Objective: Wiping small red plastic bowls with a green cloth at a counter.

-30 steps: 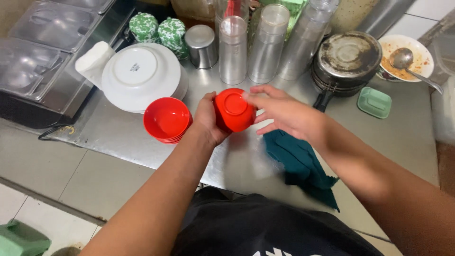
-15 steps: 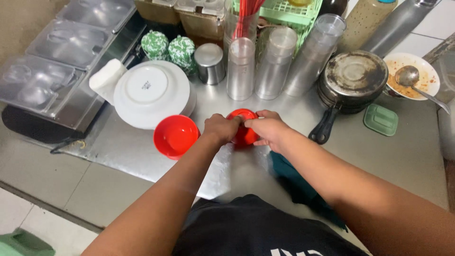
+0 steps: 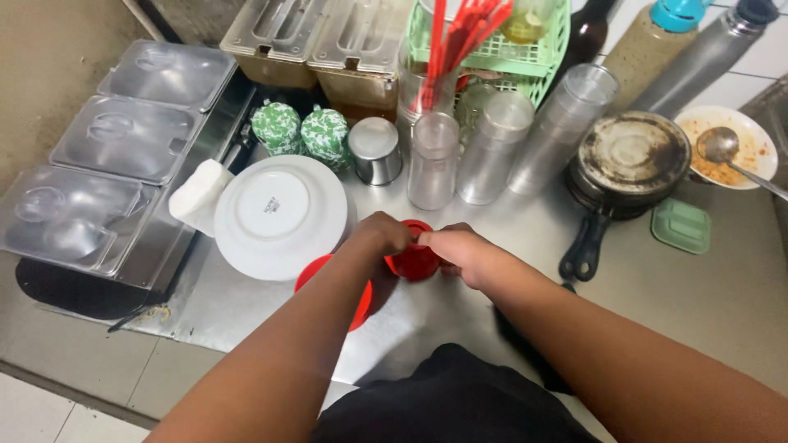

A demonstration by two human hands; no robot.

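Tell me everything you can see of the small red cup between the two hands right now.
The small red cup looks like glossy plastic, round and plain. It sits low over the steel counter, just right of the upturned white plate and in front of the clear tumblers. The left hand and right hand grip it from either side, hiding most of it. Whether it rests on the counter is unclear.

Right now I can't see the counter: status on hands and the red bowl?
Left hand and right hand both gripping red bowl over the counter. Second red bowl under left forearm. Plates stacked close left.
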